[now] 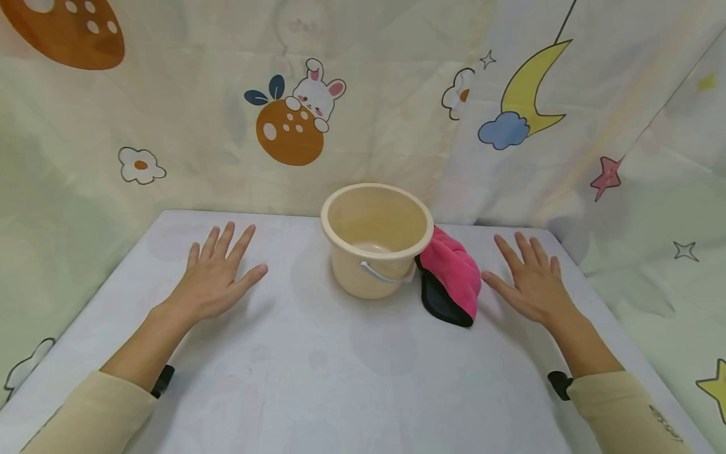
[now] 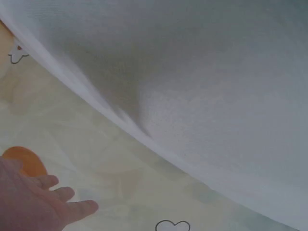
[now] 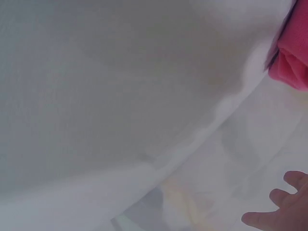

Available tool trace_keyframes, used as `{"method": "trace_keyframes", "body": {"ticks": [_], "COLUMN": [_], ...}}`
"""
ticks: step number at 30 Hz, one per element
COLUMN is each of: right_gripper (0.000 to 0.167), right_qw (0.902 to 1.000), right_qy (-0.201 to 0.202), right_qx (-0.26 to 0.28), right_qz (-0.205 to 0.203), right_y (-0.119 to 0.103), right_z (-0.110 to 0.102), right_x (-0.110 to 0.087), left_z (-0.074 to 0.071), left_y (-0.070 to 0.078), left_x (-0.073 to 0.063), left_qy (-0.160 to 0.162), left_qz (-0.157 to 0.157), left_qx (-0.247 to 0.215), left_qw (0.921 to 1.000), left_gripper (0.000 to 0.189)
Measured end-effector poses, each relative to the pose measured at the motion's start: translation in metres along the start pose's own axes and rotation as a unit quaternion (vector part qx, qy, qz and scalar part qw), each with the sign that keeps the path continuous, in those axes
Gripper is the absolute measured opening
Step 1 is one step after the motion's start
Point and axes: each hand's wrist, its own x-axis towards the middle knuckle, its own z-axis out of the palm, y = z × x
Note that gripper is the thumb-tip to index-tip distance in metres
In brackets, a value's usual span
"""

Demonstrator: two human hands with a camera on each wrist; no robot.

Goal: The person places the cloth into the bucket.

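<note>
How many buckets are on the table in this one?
1. The cream bucket stands at the table's far middle, a pink cloth against its right side. Nothing suggests another is hidden.

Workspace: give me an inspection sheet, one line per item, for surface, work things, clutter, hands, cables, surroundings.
Surface: white table, bare between the hands.
Work things: cream bucket upright, looks empty, white handle hanging down; pink cloth with a dark underside lies against the bucket's right side.
Clutter: nothing seen.
Hands: left hand flat on the table, fingers spread, holding nothing; right hand likewise, beside the cloth, apart from it.
Cables: nothing seen; dark wrist straps only.
Surroundings: cartoon-print curtain with rabbit, moon and stars behind and at both sides.
</note>
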Motion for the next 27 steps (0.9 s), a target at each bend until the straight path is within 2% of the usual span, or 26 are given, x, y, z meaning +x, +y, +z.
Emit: {"method": "trace_keyframes", "body": {"ticks": [13, 18, 23, 27], "right_gripper": [0.087, 0.087, 0.085, 0.083], "right_qw": [0.9998, 0.9996, 0.9987, 0.9965], "right_qy": [0.009, 0.018, 0.032, 0.035], "right_qx": [0.013, 0.019, 0.037, 0.075], "right_qz": [-0.008, -0.010, -0.016, -0.013], "right_y": [-0.011, -0.009, -0.011, -0.016], "right_z": [-0.005, -0.003, 0.001, 0.002], "right_x": [0.003, 0.000, 0.000, 0.002], "left_z": [-0.001, 0.000, 0.000, -0.001], "left_y": [0.004, 0.006, 0.011, 0.019], "left_x": [0.000, 0.003, 0.009, 0.015], "left_qy": [0.001, 0.016, 0.053, 0.063], "left_qz": [-0.003, 0.008, 0.034, 0.048], "left_qx": [-0.005, -0.018, -0.063, -0.141], "left_qw": [1.0000, 0.9997, 0.9960, 0.9868], "left_gripper": [0.085, 0.084, 0.079, 0.072]}}
